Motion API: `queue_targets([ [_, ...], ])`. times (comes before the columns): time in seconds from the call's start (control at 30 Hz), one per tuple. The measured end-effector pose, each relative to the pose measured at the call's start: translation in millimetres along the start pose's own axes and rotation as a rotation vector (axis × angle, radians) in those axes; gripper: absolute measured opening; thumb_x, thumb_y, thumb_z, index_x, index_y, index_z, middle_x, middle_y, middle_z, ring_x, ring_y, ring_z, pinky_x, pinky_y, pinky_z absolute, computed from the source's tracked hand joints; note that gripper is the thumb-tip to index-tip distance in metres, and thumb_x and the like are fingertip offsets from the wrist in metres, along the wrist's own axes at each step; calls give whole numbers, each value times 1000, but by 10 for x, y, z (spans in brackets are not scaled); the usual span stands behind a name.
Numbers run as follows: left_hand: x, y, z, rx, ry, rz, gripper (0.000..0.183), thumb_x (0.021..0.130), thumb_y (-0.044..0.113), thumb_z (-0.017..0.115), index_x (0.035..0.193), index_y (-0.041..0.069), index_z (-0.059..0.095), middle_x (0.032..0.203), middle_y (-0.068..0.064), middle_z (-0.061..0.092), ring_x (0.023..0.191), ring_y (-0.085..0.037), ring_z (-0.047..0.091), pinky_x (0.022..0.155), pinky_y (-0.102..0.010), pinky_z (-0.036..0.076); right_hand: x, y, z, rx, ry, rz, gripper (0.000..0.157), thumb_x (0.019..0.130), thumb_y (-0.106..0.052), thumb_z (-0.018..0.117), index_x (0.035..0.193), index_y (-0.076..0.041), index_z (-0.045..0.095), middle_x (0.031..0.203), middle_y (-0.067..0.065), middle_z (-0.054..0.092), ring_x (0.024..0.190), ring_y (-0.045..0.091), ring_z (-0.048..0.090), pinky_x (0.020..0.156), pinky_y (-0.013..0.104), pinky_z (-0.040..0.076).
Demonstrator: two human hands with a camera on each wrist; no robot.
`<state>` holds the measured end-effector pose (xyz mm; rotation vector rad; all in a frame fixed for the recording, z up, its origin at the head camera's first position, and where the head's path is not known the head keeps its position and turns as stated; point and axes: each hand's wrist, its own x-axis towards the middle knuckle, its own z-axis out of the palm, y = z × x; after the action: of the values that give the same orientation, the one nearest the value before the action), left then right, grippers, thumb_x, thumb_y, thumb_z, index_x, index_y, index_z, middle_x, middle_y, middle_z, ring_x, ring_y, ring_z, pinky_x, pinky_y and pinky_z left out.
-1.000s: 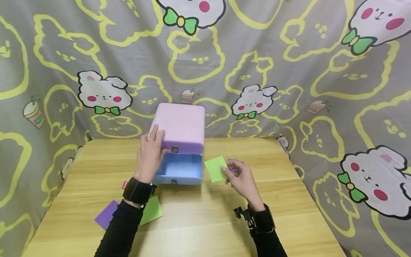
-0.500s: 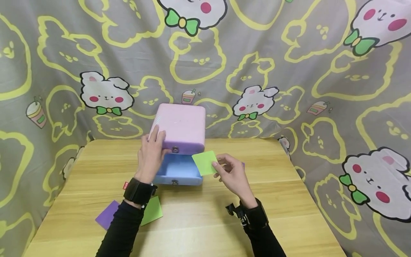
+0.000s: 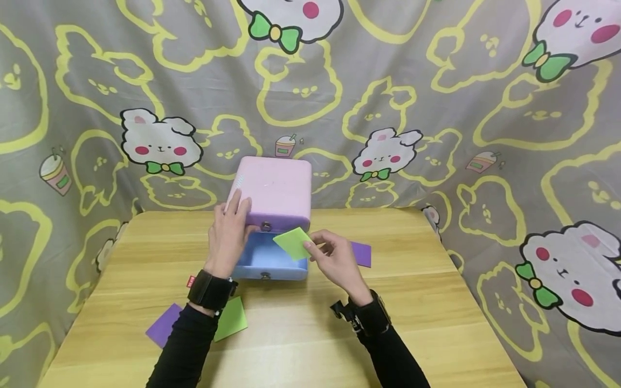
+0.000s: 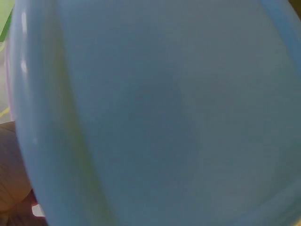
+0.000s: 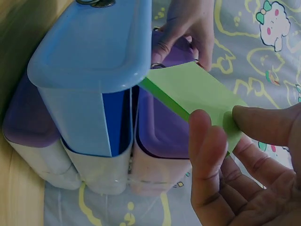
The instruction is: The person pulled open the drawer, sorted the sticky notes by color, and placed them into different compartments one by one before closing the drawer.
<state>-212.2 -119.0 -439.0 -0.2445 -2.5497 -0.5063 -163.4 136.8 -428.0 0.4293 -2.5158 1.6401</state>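
A small stacked drawer cabinet with a pink top [image 3: 274, 186] stands at the back of the table, its blue drawer [image 3: 274, 274] pulled out. On the cabinet's upper left edge rests my left hand [image 3: 228, 229], fingers extended over the top and thumb by the purple drawer front. My right hand [image 3: 337, 258] pinches a light green sticky-note pad [image 3: 292, 242] between thumb and fingers, over the right part of the blue drawer. The right wrist view shows the pad's [image 5: 197, 92] thick edge close to the blue drawer [image 5: 94, 47]. Blue plastic [image 4: 155, 113] fills the left wrist view.
A purple pad [image 3: 361, 254] lies right of the cabinet, partly behind my right hand. At front left are another purple pad [image 3: 162, 324] and a green pad [image 3: 231, 319], both partly under my left forearm. A patterned curtain [image 3: 301, 81] hangs behind the wooden table [image 3: 417, 312].
My right hand has carried the green pad leftward from beside the cabinet to over the blue drawer, tilting it. The purple pad behind it shows more. My left hand has stayed put.
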Motion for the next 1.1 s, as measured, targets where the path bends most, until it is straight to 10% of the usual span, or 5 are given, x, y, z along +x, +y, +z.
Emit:
queue_targets([
  [1.1,6,-11,-26,14,-51,-19,62,83,33,78,133,11,50,161,-15,38,116,-46,49,55,-52,58,388,157,352,-299,-226,-17,14,91,-24,76,93,-11,80,90,4,78,70,18,67,62,22,51],
])
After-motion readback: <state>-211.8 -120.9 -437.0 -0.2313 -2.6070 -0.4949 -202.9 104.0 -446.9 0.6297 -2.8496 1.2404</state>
